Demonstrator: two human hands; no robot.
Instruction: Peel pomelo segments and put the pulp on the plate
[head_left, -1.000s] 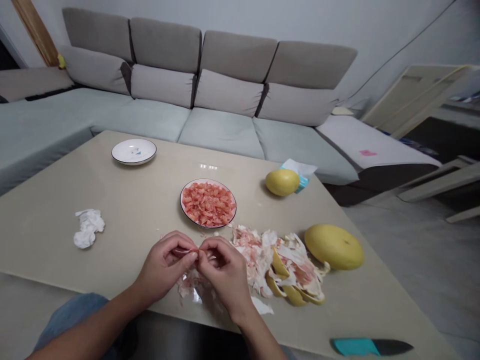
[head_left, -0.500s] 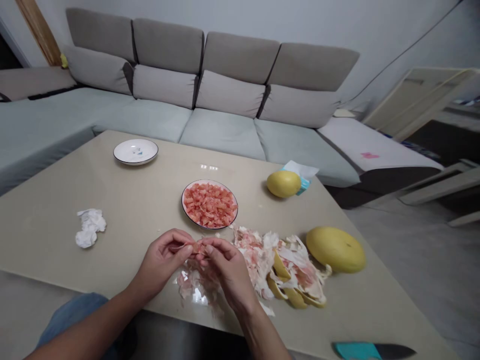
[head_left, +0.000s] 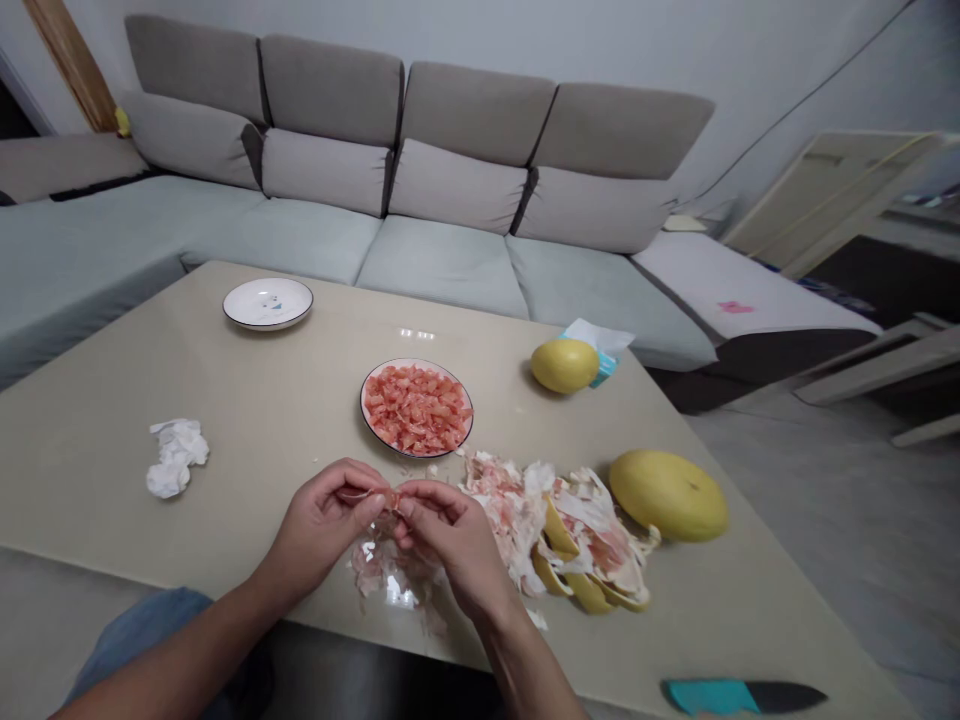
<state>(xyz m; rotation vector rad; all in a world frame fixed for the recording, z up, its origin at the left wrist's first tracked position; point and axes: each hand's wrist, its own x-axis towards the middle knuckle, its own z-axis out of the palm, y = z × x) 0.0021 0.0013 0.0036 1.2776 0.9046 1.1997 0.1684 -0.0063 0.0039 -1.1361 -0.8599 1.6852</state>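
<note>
A sliver of pomelo flesh is pinched between the hands, just in front of the plate of diced pomelo. Its long axis seems to run sideways from hand to hand, though fingers hide most of it. The left hand and right hand are both curled closed, gripping it. Beneath them, pale membrane scraps lie on the surface, close to its near edge. Right of the hands, in front of the plate, a heap of peel blocks that side; a whole pomelo sits beyond it. A smaller pomelo lies right of the plate. Left of the plate, open surface stretches to a crumpled tissue. Behind it is a white plate. A teal-handled knife lies well right, at the near edge.
</note>
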